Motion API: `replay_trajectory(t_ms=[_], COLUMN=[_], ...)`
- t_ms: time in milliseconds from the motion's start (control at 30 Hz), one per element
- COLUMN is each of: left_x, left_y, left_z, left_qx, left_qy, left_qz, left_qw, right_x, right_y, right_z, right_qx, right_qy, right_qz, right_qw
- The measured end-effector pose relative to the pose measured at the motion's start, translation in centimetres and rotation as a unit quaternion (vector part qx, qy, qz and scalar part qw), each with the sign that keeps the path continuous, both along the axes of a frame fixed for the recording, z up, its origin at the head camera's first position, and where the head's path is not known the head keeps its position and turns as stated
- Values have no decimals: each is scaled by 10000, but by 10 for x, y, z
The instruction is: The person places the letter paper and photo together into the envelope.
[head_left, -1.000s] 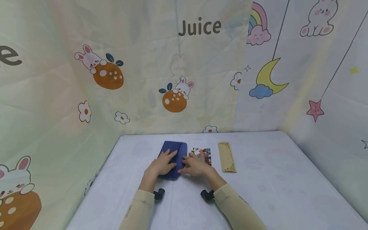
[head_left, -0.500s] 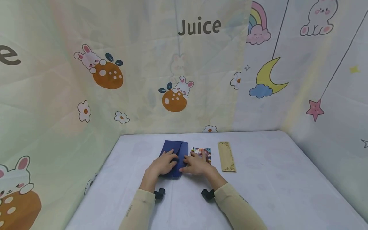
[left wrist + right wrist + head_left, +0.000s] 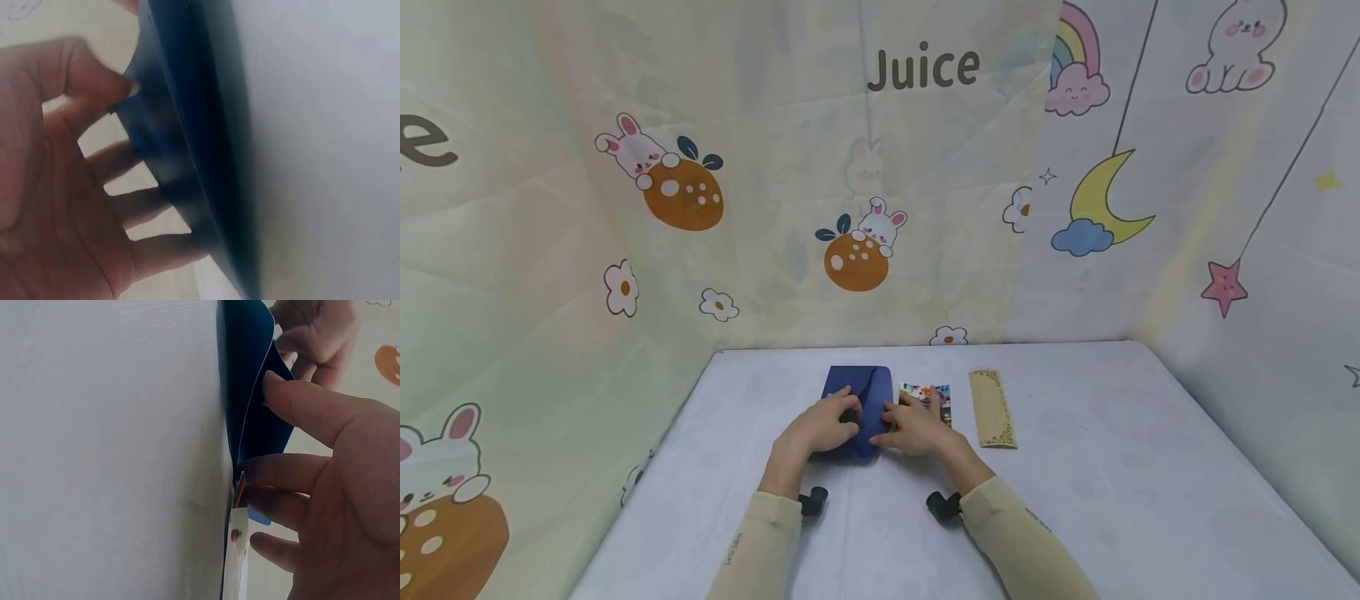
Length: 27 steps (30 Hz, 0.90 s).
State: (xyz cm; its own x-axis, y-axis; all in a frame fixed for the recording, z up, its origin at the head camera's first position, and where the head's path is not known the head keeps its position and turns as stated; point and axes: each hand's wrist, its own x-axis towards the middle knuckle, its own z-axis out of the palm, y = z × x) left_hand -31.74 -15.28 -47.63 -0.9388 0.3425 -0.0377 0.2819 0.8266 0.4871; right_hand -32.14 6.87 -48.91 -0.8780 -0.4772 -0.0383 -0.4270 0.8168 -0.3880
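Observation:
A dark blue paper envelope (image 3: 847,377) lies on the table, its pointed flap running in from the right side. My left hand (image 3: 818,423) is over the envelope's left part, fingers bent, and thumb and forefinger pinch the flap's tip. In the left wrist view the envelope (image 3: 181,131) stands slightly raised at that edge, between thumb and fingers. Spread fingers of my right hand (image 3: 917,431) press on the envelope's right edge. Under that hand lies a colourful picture card (image 3: 917,390), partly covered. The right wrist view shows the envelope's flap (image 3: 265,422) lifted from its body.
Right of the card a gold strip with ornate corners (image 3: 992,410) lies flat. The white-covered table (image 3: 1090,500) meets printed cloth walls (image 3: 775,167) at the back and sides. A black wrist camera mount (image 3: 943,507) sits on each wrist.
My left fingers have drawn in from spread to bent on the envelope's flap. The envelope has shifted slightly away and to the right. My right hand has stayed nearly in place.

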Motion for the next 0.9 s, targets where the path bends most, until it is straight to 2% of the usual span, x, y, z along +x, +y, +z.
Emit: replay_trajectory(t_ms=[233, 467, 900], left_x=[0, -1, -1], left_y=[-3, -5, -7], left_z=[-2, -2, 2], left_qx=[76, 359, 239], left_qy=[-205, -97, 49], left_qz=[-152, -285, -170], left_qw=[9996, 9989, 9996], right_x=[1, 0, -1], right_y=[1, 1, 2], right_z=[0, 1, 1], right_qx=[-48, 0, 31], right_qy=[-44, -98, -15], right_qz=[8, -15, -46], right_qw=[10000, 10000, 10000])
